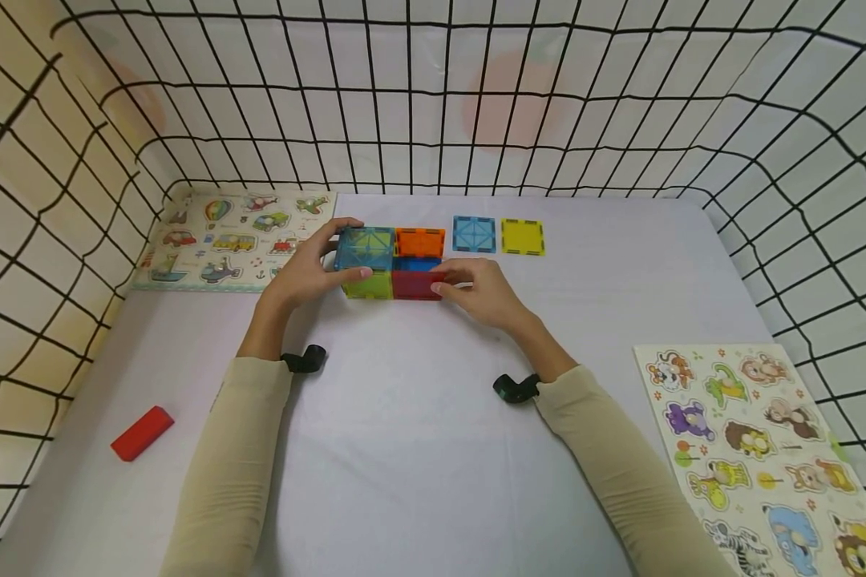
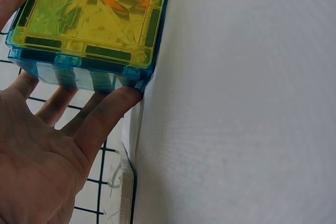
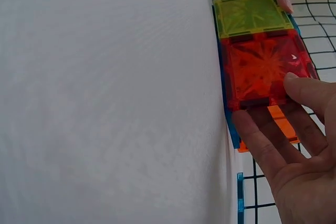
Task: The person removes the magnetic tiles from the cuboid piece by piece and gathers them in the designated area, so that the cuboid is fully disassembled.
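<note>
Right hand [image 1: 485, 293] pinches red tile [image 1: 413, 286], left hand [image 1: 307, 268] grips tile box [image 1: 364, 250]; only head cam catches red block [image 1: 142, 433], 8 o'clock.

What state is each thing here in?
Box: left half covered, right half open-topped.
Red tile: upright.
Left hand: gripping the box.
Right hand: pinching the red tile.
Loose blue tile: lying flat.
Yellow tile: lying flat.
Red block: lying down.
Vehicle board: lying flat.
Animal board: lying flat.

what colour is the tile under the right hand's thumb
Translucent red; the tile under the right hand's thumb shows best in the right wrist view.
</note>
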The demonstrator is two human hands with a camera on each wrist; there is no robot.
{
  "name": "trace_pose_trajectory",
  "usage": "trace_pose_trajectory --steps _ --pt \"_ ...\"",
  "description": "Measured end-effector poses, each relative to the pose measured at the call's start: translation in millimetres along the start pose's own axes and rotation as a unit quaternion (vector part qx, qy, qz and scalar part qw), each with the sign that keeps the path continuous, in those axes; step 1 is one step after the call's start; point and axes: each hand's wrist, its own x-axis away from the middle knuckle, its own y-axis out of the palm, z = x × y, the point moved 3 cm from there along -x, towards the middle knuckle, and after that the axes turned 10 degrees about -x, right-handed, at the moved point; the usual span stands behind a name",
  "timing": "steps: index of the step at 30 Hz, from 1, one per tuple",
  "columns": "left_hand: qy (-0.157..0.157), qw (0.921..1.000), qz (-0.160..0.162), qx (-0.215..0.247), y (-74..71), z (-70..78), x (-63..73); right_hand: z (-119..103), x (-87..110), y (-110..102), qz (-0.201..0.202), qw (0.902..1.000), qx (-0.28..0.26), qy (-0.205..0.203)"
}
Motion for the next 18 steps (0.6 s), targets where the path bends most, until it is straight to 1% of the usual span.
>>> trace_pose_trajectory --steps 7,15,18 --pt "0.001 1.0000 -0.005 -0.002 0.6 1.7 -0.2 1.4 0.7 -2.4 0.015 0.9998 0.011 -0.010" --pt "0.004 1.0000 -0.006 -0.006 0.5 1.1 -0.5 2.2 3.0 -7.7 0.044 0.9989 -0.002 -0.013" --pt "0.004 0.9999 -0.007 -0.008 0.2 0.8 -0.2 1.3 4.2 -12.2 0.054 0.9985 -0.006 -0.008"
